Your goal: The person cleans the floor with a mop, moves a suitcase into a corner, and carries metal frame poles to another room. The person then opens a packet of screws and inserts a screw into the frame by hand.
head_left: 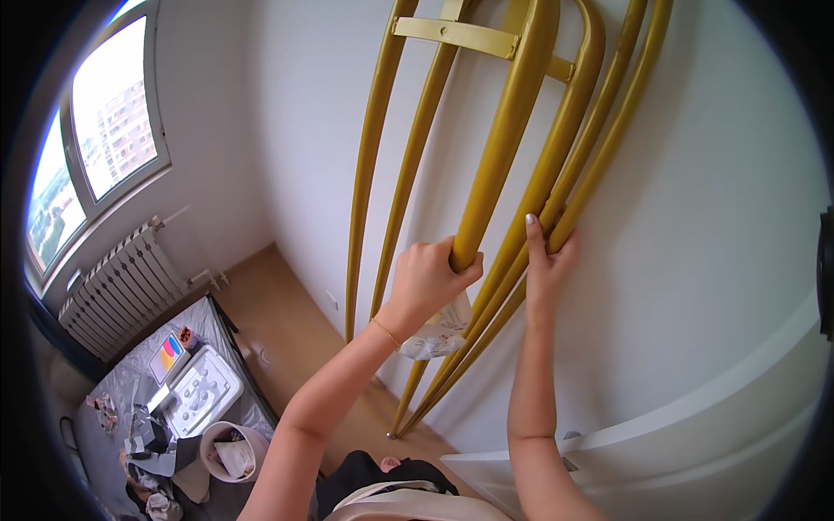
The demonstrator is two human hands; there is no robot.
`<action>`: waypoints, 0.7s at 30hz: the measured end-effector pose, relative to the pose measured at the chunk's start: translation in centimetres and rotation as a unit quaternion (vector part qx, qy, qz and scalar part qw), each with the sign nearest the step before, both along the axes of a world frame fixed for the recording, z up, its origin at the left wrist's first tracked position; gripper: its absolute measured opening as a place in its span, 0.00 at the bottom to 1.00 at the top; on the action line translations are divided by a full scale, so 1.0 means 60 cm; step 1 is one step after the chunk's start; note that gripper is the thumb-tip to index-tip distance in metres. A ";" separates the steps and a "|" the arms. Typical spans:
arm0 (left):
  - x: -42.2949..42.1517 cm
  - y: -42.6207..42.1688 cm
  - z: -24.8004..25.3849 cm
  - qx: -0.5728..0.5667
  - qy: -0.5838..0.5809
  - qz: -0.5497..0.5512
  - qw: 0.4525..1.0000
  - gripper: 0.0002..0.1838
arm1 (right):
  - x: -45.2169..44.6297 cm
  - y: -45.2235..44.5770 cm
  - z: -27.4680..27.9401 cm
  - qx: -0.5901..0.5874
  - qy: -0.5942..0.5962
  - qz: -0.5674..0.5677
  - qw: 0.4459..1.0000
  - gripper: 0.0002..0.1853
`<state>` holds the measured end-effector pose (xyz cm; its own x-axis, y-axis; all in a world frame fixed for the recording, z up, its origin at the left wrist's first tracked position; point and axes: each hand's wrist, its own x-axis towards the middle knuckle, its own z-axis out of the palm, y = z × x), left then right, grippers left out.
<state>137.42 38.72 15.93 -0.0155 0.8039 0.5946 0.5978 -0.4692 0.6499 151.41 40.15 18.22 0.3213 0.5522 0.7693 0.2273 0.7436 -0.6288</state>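
Observation:
A tall gold-coloured frame of metal tubes (504,130) leans against the white wall, its upper end cut off by the picture's top edge. My left hand (427,280) is wrapped around the lower part of one thick tube. Lower and to the right, my right hand (549,259) grips the thinner tubes at the frame's right side, thumb in front and fingers partly hidden behind. Crumpled whitish wrapping (445,330) shows just below my left hand; I cannot tell whether it is held or attached to the tube. The tubes converge near the floor.
A white door (660,438) stands at the lower right. At the lower left, a plastic-covered surface (221,326) bears a white tray (204,391), a round white bin (234,451) and assorted clutter. A radiator (122,286) sits under the window (109,113).

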 end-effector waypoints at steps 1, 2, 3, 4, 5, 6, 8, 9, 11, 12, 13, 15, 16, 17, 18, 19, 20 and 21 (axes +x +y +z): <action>-0.004 -0.006 0.004 0.002 0.017 0.013 1.000 0.15 | 0.005 0.000 0.003 -0.012 -0.017 -0.022 1.000 0.14; -0.012 -0.016 0.004 0.003 0.036 0.026 0.999 0.14 | 0.005 -0.004 0.004 -0.025 -0.032 -0.044 0.998 0.13; -0.021 -0.026 0.000 0.010 0.048 0.027 0.998 0.12 | 0.003 -0.010 0.006 -0.017 -0.031 -0.057 0.998 0.12; -0.026 -0.036 0.000 0.001 0.050 0.034 0.998 0.12 | 0.006 -0.011 0.007 -0.025 -0.030 -0.049 0.998 0.12; -0.031 -0.045 0.000 0.016 0.052 0.048 0.997 0.13 | 0.011 -0.010 0.007 -0.018 -0.030 -0.057 0.998 0.11; -0.036 -0.050 0.001 0.033 0.054 0.061 0.996 0.14 | 0.010 -0.010 0.012 -0.009 -0.032 -0.065 0.997 0.10; -0.044 -0.056 -0.001 0.019 0.065 0.072 0.995 0.13 | 0.001 -0.014 0.020 -0.006 -0.023 -0.075 0.997 0.09; -0.046 -0.060 0.002 0.021 0.070 0.077 0.994 0.13 | 0.000 -0.014 0.020 -0.012 -0.038 -0.091 0.995 0.09; -0.044 -0.065 0.004 0.022 0.072 0.083 0.994 0.13 | 0.005 -0.003 0.015 -0.032 -0.058 -0.093 0.993 0.10; -0.042 -0.067 0.005 -0.022 0.051 0.064 0.996 0.13 | 0.002 -0.007 0.016 -0.032 -0.059 -0.091 0.994 0.10; -0.041 -0.068 0.006 -0.064 0.029 0.045 0.996 0.13 | -0.005 -0.013 0.020 -0.047 -0.044 -0.087 0.994 0.09; -0.043 -0.073 0.006 -0.052 0.015 0.053 0.997 0.12 | -0.009 -0.020 0.027 -0.060 -0.029 -0.082 0.994 0.09; -0.043 -0.077 0.002 -0.042 0.001 0.060 0.997 0.11 | -0.007 -0.024 0.026 -0.047 -0.020 -0.069 0.996 0.09; -0.046 -0.082 -0.003 -0.043 0.001 0.061 0.997 0.11 | -0.003 -0.029 0.025 -0.035 -0.011 -0.055 0.998 0.08; -0.055 -0.086 -0.009 -0.007 0.016 0.080 0.997 0.11 | -0.002 -0.033 0.028 -0.039 -0.012 -0.051 0.998 0.08; -0.064 -0.091 -0.018 0.027 0.033 0.101 0.994 0.12 | 0.002 -0.042 0.030 -0.048 0.021 0.020 0.998 0.08; -0.073 -0.096 -0.029 0.083 0.035 0.125 0.988 0.14 | 0.007 -0.052 0.027 -0.061 0.055 0.092 0.992 0.08; -0.080 -0.105 -0.034 0.107 0.025 0.145 0.983 0.15 | 0.010 -0.061 0.024 -0.069 0.063 0.145 0.985 0.08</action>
